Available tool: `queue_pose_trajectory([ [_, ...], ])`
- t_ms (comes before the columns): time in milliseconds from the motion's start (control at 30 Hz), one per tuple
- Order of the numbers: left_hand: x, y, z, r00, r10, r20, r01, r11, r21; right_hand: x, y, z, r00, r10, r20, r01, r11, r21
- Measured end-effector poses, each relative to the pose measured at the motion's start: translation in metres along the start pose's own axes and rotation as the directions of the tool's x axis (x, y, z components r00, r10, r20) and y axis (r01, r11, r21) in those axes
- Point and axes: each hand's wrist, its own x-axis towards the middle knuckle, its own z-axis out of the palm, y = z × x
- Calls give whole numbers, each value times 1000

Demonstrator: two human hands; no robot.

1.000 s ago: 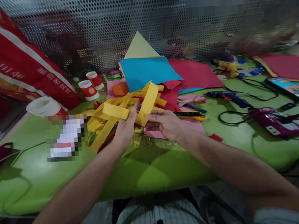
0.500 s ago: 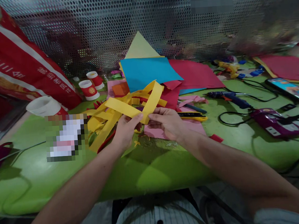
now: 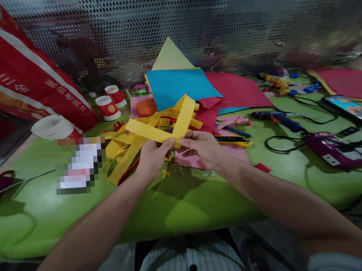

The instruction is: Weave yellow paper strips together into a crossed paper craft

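Between my two hands a yellow paper strip (image 3: pixel 183 117) makes a V shape, its two arms pointing up and to the left. My left hand (image 3: pixel 154 157) pinches it near the bend, thumb on top. My right hand (image 3: pixel 202 148) grips the same bend from the other side, with the thumb tips close together. Behind and to the left lies a tangled heap of yellow paper strips (image 3: pixel 125 157). Under my right hand is a sheet of pink paper (image 3: pixel 231 155), and a black and yellow utility knife (image 3: pixel 233 139) lies just beyond it.
Blue paper (image 3: pixel 178 86) and red paper (image 3: pixel 239 89) lie at the back. Red paper cups (image 3: pixel 107 108) and a large red bag (image 3: pixel 39 74) stand left. To the right are a glue gun (image 3: pixel 278 119), a purple power strip (image 3: pixel 335 148) with cables, and a phone (image 3: pixel 349 111).
My thumbs have come slightly closer together at the bend of the yellow strip, and its arms have shifted a little. Everything else stays in place.
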Motion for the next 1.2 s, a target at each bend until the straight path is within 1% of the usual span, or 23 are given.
queue_pose_trajectory([
  [167, -1, 2, 1, 1000, 9, 16, -9, 1000, 8, -1, -2, 3, 1000, -15, -19, 14, 997, -77],
  [267, -1, 2, 1, 1000, 6, 18, -6, 1000, -10, -1, 0, 3, 999, -29, -24, 26, 995, -95],
  [433, -1, 1, 1, 1000, 17, 17, -17, 1000, -6, 0, 3, 1, 999, -44, -4, 44, 997, -70],
  [567, -1, 1, 1, 1000, 10, 14, -9, 1000, -21, 0, 2, 2, 1000, -25, -3, 25, 999, -40],
  [767, -1, 1, 2, 997, -54, 46, 59, 990, -128, 0, 2, 3, 1000, -19, 3, 19, 1000, -23],
  [867, -1, 1, 2, 997, -66, 41, 71, 988, -135, 0, 2, 2, 1000, -23, 18, 24, 999, -43],
  [1000, -1, 0, 1, 996, -86, 38, 90, 989, -114, 1, 3, -2, 996, -82, 37, 84, 995, -48],
  [1100, -1, -1, 1, 995, -94, 40, 98, 990, -105, 4, 4, -5, 986, -161, 40, 163, 985, -53],
  [1200, -2, 0, 1, 994, -103, 36, 107, 989, -107, 7, 6, -7, 962, -271, 37, 273, 954, -124],
])
